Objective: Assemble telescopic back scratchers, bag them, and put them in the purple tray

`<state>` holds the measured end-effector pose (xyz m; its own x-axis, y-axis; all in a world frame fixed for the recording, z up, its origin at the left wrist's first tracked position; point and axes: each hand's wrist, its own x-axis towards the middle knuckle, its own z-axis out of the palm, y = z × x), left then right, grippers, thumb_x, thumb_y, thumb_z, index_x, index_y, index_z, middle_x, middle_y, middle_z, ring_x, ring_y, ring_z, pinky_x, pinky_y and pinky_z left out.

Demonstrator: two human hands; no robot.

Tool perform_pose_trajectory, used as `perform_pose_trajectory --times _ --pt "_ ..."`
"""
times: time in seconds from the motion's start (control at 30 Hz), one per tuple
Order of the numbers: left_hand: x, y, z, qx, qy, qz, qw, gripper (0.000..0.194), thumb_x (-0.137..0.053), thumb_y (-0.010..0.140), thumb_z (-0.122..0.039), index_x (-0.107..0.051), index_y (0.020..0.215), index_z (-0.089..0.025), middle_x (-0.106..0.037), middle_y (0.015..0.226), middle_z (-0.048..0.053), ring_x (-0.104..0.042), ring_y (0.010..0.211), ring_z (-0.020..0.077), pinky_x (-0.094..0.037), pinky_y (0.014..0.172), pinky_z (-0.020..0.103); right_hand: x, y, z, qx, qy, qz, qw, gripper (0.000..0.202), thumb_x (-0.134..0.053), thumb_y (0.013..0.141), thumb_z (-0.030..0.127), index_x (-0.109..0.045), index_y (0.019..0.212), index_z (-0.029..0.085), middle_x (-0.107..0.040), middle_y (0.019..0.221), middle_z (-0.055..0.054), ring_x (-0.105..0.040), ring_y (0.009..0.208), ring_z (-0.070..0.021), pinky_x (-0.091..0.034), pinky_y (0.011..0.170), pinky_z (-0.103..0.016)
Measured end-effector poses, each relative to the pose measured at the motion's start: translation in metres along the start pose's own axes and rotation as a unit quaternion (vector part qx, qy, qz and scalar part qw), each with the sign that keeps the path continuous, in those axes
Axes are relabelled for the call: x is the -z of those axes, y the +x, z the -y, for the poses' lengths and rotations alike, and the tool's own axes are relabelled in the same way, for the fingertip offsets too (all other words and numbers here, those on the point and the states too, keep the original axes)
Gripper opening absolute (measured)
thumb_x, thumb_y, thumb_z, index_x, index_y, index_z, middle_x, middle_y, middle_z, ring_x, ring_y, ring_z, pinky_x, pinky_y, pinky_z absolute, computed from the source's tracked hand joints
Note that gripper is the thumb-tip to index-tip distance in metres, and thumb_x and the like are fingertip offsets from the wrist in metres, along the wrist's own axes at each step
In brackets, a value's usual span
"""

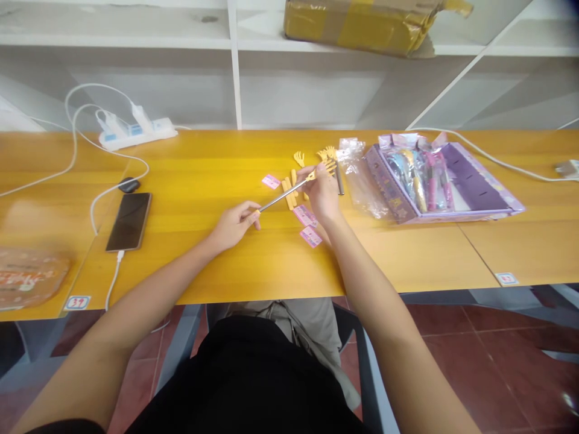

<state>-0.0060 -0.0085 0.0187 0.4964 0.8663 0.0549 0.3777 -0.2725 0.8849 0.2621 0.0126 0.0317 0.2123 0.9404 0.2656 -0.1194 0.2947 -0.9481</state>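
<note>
A telescopic back scratcher (284, 194), with a silver rod and a yellow claw-shaped head, is stretched slantwise between my hands above the table. My left hand (235, 225) pinches its handle end, which the fingers mostly cover. Up at the claw end, my right hand (322, 191) has its fingers closed round the head. Under and behind the rod lie several yellow handle pieces (288, 194), and a loose yellow claw head (299, 158) sits beyond them. More claw heads (326, 153) and a dark metal rod (339, 178) are just past my right hand. Pink printed cards (310, 236) lie below.
Clear plastic bags (362, 181) lie beside a purple box (488, 196) of wrapped back scratchers. On the left are a phone (129, 222), a power strip (138, 134) with white cables and an orange packet (31, 277). A taped carton (357, 24) rests on the shelf.
</note>
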Motion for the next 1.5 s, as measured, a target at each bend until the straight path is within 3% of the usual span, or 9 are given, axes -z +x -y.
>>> perform_pose_trajectory --times 0.33,1.5 --pt "-0.001 0.000 0.001 -0.001 -0.008 -0.002 1.000 0.036 -0.056 0.106 -0.052 -0.065 0.125 -0.023 -0.081 0.087 0.002 -0.069 0.079 0.0193 -0.048 0.081 0.033 -0.003 -0.004 0.000 -0.008 -0.006 -0.005 1.000 0.064 -0.057 0.097 0.087 -0.076 0.091 0.026 -0.071 0.083 -0.003 -0.072 0.079 -0.0173 -0.061 0.072 -0.031" --pt "-0.001 -0.001 0.000 -0.006 -0.005 -0.007 1.000 0.038 -0.055 0.106 -0.055 -0.065 0.124 -0.022 -0.081 0.085 0.002 -0.067 0.074 0.0179 -0.047 0.075 0.031 -0.017 -0.011 -0.012 -0.015 0.023 0.022 0.999 0.067 -0.050 0.101 0.086 -0.069 0.084 0.023 -0.068 0.081 -0.003 -0.064 0.065 -0.0133 -0.059 0.065 -0.028"
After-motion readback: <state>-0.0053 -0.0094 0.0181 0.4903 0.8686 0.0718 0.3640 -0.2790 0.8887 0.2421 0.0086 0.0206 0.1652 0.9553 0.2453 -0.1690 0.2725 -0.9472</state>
